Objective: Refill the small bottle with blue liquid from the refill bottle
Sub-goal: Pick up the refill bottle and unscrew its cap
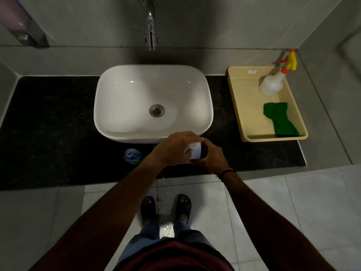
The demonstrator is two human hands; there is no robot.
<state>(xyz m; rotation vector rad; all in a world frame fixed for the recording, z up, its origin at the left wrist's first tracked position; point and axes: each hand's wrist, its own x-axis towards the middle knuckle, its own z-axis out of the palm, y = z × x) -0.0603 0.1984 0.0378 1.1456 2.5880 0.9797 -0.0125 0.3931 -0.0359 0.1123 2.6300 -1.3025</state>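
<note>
A small clear bottle (132, 155) with bluish contents stands on the black counter (58, 133), just in front of the basin's left corner. To its right, both my hands meet over a white refill bottle (195, 150) on the counter. My left hand (173, 149) curls over its top, fingers around the cap area. My right hand (212, 156) grips the bottle's body from the right side. Most of the refill bottle is hidden by my fingers; only a white patch shows between them.
A white basin (153, 103) sits mid-counter under a chrome tap (150, 30). At the right a beige tray (240, 106) holds a spray bottle (273, 83) and a green cloth (279, 119). A soap dispenser (21, 26) hangs top left.
</note>
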